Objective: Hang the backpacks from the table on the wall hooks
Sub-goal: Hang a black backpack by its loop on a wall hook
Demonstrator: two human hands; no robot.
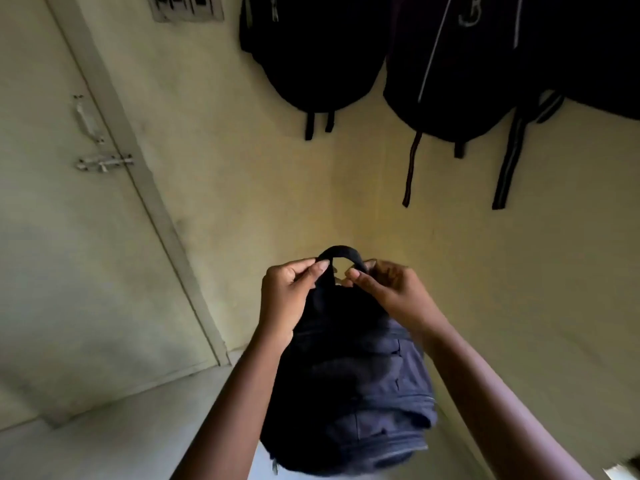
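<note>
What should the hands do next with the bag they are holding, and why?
Probably lift the backpack straight up toward the wall. The left hand and right hand pinch its top loop open, and the hanging backpacks sit higher up. No free hook shows in view, so the exact spot is unclear.

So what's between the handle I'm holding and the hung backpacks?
Head view: just bare wall between the handle and the hung backpacks; their loose straps dangle into the top of that stretch.
</note>
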